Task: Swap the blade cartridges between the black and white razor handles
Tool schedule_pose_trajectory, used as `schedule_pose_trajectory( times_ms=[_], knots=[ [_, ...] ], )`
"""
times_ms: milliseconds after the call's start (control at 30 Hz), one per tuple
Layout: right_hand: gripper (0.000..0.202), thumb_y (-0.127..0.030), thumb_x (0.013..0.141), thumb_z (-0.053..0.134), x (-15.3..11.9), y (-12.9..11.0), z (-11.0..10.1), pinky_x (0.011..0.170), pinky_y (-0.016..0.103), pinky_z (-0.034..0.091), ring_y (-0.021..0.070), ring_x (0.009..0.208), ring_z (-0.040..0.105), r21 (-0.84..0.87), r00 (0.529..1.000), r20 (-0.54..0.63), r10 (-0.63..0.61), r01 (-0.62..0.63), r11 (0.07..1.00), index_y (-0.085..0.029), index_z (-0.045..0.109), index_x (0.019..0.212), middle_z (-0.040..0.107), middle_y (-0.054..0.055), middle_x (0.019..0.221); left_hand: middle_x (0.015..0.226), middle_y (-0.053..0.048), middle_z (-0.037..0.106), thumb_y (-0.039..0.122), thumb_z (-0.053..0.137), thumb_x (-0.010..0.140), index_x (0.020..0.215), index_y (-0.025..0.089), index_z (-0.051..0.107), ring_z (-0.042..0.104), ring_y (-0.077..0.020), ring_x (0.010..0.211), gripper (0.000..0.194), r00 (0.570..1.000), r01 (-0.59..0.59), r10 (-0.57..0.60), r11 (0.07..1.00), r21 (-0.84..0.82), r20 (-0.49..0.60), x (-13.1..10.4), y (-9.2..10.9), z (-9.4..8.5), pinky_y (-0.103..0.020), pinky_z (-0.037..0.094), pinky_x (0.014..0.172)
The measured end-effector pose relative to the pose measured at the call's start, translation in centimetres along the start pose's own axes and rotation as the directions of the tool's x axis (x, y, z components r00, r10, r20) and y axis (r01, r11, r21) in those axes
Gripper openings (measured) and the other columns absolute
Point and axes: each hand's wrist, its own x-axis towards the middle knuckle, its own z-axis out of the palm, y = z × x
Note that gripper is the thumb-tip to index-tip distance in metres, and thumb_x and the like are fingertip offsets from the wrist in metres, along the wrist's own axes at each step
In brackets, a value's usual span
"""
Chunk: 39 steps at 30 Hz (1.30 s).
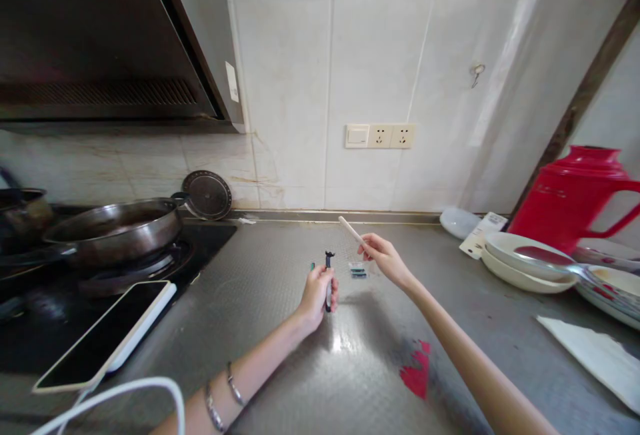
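Observation:
My left hand is closed round a slim, dark upright stick-like thing with a small black forked top. A bit of green shows beside my fingers; I cannot make out what it belongs to. My right hand, a little higher and to the right, pinches a pale slender stick that slants up to the left. Between the hands, two small teal-and-clear pieces lie on the steel counter, too small to name exactly. The hands are apart from each other.
At left, a steel pan sits on the black stove, with a phone at its front edge. Stacked bowls and a red thermos jug stand at right. A torn red scrap lies near my right forearm.

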Motion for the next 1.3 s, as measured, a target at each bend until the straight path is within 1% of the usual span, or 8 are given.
schedule_pose_trajectory(
  times_ms=[167,300,467,700,867,1033,1200,1300],
  knots=[
    [0.026,-0.04,0.079,0.05,0.1,2.4,0.7,0.054,0.023,0.033,0.0107,0.054,0.043,-0.182,0.999,0.034,0.019,-0.012,0.983,-0.016,0.058,0.076,0.053,-0.003,0.058,0.052,0.009,0.043,0.035,0.06,0.068,0.076,0.019,0.041,0.029,-0.0017,0.031,0.026,0.991,0.127,-0.13,0.986,-0.108,-0.021,0.0,-0.1,0.0,-0.015,0.014,0.03],
    [0.036,-0.047,0.082,0.047,0.2,2.7,1.0,0.052,0.023,0.03,0.0108,0.051,0.042,-0.318,0.998,0.059,0.001,0.017,0.948,-0.016,0.058,0.067,0.05,-0.003,0.052,0.048,0.01,0.038,0.03,0.055,0.071,0.075,0.018,0.042,0.026,-0.0017,0.03,0.018,0.976,0.201,-0.212,0.967,-0.159,-0.053,0.0,-0.4,0.0,-0.016,0.01,0.031],
    [0.04,-0.049,0.081,0.05,-0.3,2.8,0.8,0.049,0.023,0.025,0.0106,0.049,0.039,-0.421,0.995,0.086,-0.057,0.088,0.903,-0.015,0.063,0.064,0.049,-0.002,0.05,0.045,0.01,0.035,0.025,0.049,0.075,0.081,0.016,0.047,0.023,-0.0024,0.029,0.011,0.968,0.226,-0.241,0.958,-0.177,-0.069,0.0,-0.6,0.1,-0.017,0.008,0.031],
    [0.043,-0.05,0.082,0.049,-1.3,3.0,0.4,0.05,0.022,0.029,0.0101,0.047,0.042,-0.491,0.975,0.208,-0.08,0.175,0.853,-0.016,0.068,0.065,0.056,0.0,0.051,0.046,0.01,0.034,0.026,0.05,0.076,0.081,0.015,0.049,0.023,-0.0011,0.029,0.012,0.964,0.226,-0.246,0.957,-0.183,-0.101,-0.1,-0.7,0.1,-0.017,0.008,0.031],
    [0.044,-0.052,0.083,0.047,-1.3,3.2,0.2,0.05,0.022,0.031,0.0112,0.049,0.047,-0.561,0.985,0.166,-0.046,0.133,0.817,-0.016,0.07,0.069,0.06,0.002,0.053,0.045,0.011,0.033,0.025,0.051,0.076,0.077,0.016,0.047,0.021,-0.0009,0.029,0.01,0.963,0.225,-0.247,0.956,-0.188,-0.105,-0.2,-1.0,0.1,-0.017,0.007,0.031],
    [0.047,-0.053,0.084,0.044,-1.4,3.5,0.2,0.05,0.022,0.032,0.011,0.05,0.047,-0.527,0.965,0.247,-0.084,0.207,0.824,-0.015,0.069,0.068,0.061,0.002,0.055,0.045,0.01,0.033,0.023,0.049,0.077,0.077,0.016,0.046,0.021,-0.001,0.028,0.008,0.959,0.244,-0.27,0.943,-0.227,-0.092,-0.2,-1.0,0.2,-0.017,0.006,0.03],
    [0.047,-0.053,0.084,0.044,-1.5,3.4,0.2,0.049,0.022,0.03,0.0107,0.047,0.047,-0.573,0.976,0.205,-0.075,0.182,0.799,-0.016,0.068,0.065,0.059,0.001,0.052,0.045,0.011,0.032,0.023,0.049,0.079,0.075,0.016,0.045,0.02,-0.0009,0.028,0.009,0.948,0.274,-0.307,0.924,-0.267,-0.087,-0.2,-0.8,0.1,-0.017,0.006,0.03],
    [0.046,-0.052,0.085,0.044,-1.6,3.1,0.4,0.05,0.021,0.031,0.0106,0.048,0.047,-0.573,0.971,0.218,-0.1,0.211,0.792,-0.016,0.067,0.066,0.059,0.001,0.052,0.045,0.01,0.032,0.024,0.049,0.079,0.075,0.016,0.045,0.02,-0.0009,0.028,0.009,0.951,0.265,-0.299,0.922,-0.281,-0.084,-0.3,-0.7,0.2,-0.017,0.006,0.03]
  ],
)
